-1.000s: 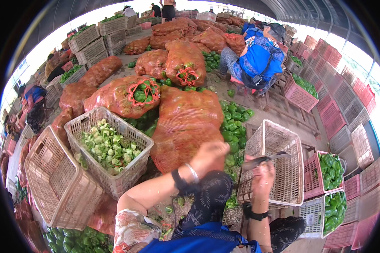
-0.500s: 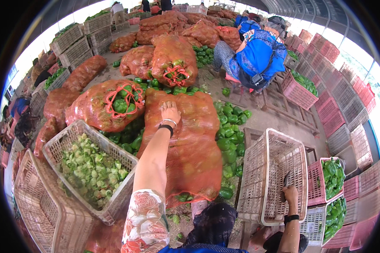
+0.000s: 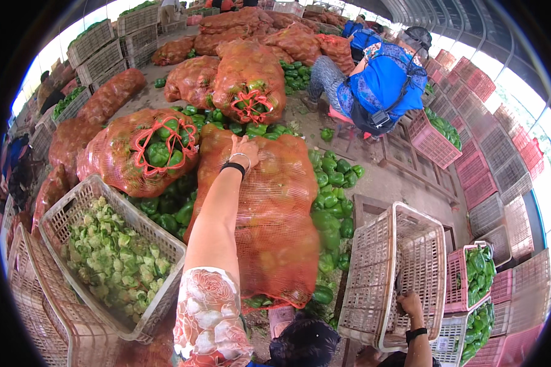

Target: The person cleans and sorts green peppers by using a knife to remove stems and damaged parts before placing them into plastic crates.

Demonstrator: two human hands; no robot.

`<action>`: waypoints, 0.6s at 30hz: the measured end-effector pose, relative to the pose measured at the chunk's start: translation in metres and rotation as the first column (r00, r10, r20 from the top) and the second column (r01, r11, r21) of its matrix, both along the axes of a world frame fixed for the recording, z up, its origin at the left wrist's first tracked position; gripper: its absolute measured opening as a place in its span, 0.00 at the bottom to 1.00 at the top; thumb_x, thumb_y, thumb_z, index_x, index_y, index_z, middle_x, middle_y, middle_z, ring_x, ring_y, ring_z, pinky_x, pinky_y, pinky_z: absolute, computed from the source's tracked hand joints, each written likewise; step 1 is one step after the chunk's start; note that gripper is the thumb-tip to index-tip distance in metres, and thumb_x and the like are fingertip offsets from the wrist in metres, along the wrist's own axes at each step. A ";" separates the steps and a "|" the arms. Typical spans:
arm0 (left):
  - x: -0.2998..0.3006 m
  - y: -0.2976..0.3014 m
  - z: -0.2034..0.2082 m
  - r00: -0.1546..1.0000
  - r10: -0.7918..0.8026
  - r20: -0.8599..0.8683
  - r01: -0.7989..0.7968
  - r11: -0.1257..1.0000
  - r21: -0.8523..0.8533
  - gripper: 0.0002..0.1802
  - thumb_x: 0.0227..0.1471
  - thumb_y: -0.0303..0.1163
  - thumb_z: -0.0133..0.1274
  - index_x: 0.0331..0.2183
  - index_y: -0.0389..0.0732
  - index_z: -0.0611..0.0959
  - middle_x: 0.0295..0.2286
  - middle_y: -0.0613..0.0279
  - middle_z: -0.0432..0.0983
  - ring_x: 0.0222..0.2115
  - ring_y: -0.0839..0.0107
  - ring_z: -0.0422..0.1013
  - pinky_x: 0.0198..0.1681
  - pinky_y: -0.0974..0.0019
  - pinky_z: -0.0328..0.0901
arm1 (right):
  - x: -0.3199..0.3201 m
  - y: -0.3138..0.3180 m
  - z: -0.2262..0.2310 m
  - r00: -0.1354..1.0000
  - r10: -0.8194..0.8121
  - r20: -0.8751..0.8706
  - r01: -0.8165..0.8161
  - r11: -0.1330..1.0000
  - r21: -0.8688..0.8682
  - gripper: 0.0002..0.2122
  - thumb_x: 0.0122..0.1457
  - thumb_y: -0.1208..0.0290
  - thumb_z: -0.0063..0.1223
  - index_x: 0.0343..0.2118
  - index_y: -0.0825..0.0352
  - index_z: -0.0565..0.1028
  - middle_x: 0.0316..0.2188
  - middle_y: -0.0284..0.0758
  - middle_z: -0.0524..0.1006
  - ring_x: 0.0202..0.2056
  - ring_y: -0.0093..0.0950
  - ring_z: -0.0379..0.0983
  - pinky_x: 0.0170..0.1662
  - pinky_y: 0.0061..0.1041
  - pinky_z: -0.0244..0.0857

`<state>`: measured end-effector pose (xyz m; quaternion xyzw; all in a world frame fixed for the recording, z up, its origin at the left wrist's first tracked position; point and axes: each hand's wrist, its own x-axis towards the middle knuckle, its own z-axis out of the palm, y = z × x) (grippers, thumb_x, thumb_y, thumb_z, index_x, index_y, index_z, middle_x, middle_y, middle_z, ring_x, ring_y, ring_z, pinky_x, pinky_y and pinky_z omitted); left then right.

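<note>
A large red mesh sack [image 3: 260, 202] of green peppers lies in front of me. My left hand [image 3: 245, 151] rests on its far part, fingers apart against the mesh. To the right stands an off-white plastic crate [image 3: 366, 260] with slatted sides. Over its near part, my right hand [image 3: 409, 304] is closed on a narrow dark tool [image 3: 399, 285] that looks like a knife; the fingers hide much of it. Loose green peppers [image 3: 330, 223] lie along the sack's right side. The tied end of another mesh sack [image 3: 107, 150], to the left, shows peppers through red cord.
An off-white crate [image 3: 54, 229] of pale green trimmings stands at the left. Pink crates [image 3: 454, 284] with peppers are at the right. A person in blue [image 3: 379, 85] bends forward at the upper right, by a wooden pallet [image 3: 419, 162]. More full sacks [image 3: 229, 24] lie beyond.
The view has shifted slightly. My left hand has moved a little farther up the sack, its fingers more spread. My right hand has come nearer to me with the dark tool.
</note>
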<state>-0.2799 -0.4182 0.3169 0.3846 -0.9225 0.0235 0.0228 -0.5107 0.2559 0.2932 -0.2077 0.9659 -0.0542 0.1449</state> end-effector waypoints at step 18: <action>0.087 0.201 0.019 0.660 -0.047 -0.750 0.119 0.992 0.042 0.16 0.48 0.38 0.55 0.16 0.40 0.74 0.19 0.54 0.71 0.26 0.53 0.69 0.32 0.52 0.62 | 0.033 -0.033 0.034 0.923 0.216 -0.319 -0.277 0.948 -0.158 0.13 0.52 0.66 0.56 0.38 0.68 0.78 0.31 0.48 0.78 0.35 0.43 0.76 0.39 0.36 0.69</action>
